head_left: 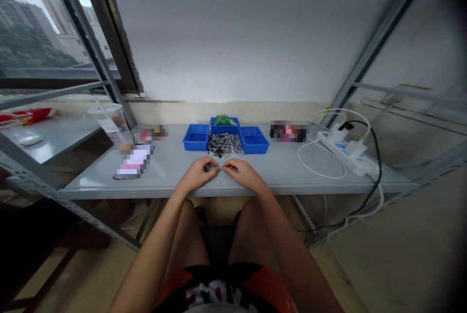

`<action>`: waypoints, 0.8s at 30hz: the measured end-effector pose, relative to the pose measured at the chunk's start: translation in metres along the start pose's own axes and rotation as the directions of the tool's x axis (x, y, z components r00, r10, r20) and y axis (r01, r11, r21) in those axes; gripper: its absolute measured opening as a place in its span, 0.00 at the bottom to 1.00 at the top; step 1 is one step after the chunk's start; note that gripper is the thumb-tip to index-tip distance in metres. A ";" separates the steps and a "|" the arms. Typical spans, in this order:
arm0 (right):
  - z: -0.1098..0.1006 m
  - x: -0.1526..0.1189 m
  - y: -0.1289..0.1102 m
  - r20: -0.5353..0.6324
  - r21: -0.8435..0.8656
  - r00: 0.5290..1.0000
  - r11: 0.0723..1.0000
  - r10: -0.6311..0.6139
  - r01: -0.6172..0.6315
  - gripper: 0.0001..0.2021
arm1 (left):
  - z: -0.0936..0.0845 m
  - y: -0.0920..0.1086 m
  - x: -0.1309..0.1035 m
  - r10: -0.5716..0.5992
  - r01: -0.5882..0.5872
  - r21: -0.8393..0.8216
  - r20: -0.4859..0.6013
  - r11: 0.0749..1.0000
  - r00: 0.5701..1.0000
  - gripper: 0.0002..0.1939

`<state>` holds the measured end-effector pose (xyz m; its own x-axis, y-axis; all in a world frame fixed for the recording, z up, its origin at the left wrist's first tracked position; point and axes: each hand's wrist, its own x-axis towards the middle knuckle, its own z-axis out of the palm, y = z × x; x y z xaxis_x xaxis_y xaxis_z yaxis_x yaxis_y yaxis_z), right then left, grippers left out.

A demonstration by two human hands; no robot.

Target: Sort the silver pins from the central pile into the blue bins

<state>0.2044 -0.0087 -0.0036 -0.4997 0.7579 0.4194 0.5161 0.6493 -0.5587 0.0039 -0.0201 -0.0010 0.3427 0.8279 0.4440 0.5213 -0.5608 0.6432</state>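
the person is sitting, the left forearm [160,235] and right forearm [282,225] slanting forward and inward. the left hand [198,174] and right hand [245,174] are facing each other, their fingertips near but apart. on each, the fingers are curling and the thumb is pointing inward; whether the tips are pinching anything is too small to tell.

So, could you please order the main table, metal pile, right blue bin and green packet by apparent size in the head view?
1. Main table
2. Metal pile and right blue bin: too alike to rank
3. Green packet
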 end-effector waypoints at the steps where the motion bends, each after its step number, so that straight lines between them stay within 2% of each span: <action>1: 0.000 0.000 0.000 -0.008 0.000 1.000 1.000 0.002 -0.002 0.07 | 0.000 0.000 0.000 -0.008 0.008 -0.012 -0.010 1.000 1.000 0.06; 5: 0.001 0.000 0.001 -0.020 -0.005 1.000 1.000 0.019 -0.019 0.07 | 0.000 -0.002 -0.001 -0.027 0.026 -0.066 -0.018 0.997 0.999 0.04; 9: 0.000 -0.001 0.002 -0.026 0.000 1.000 1.000 0.011 -0.011 0.07 | 0.001 -0.001 -0.001 -0.013 0.012 -0.051 -0.014 0.999 1.000 0.04; 13: 0.000 -0.001 0.001 -0.031 0.012 0.999 1.000 0.011 -0.011 0.07 | 0.000 0.001 0.000 -0.015 0.014 -0.028 -0.005 1.000 1.000 0.08; 20: 0.001 -0.001 0.001 -0.045 0.154 0.997 0.987 0.061 -0.053 0.08 | 0.000 -0.003 0.000 -0.040 0.039 0.005 0.032 0.999 0.999 0.13; 24: -0.001 -0.001 0.000 0.006 0.081 1.000 0.997 0.008 -0.009 0.07 | 0.001 -0.007 0.001 -0.051 0.049 0.033 0.068 0.998 0.996 0.13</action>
<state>0.2058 -0.0092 -0.0037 -0.4998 0.7629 0.4101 0.4624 0.6353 -0.6185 0.0013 -0.0153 -0.0054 0.3681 0.8542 0.3673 0.5631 -0.5191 0.6429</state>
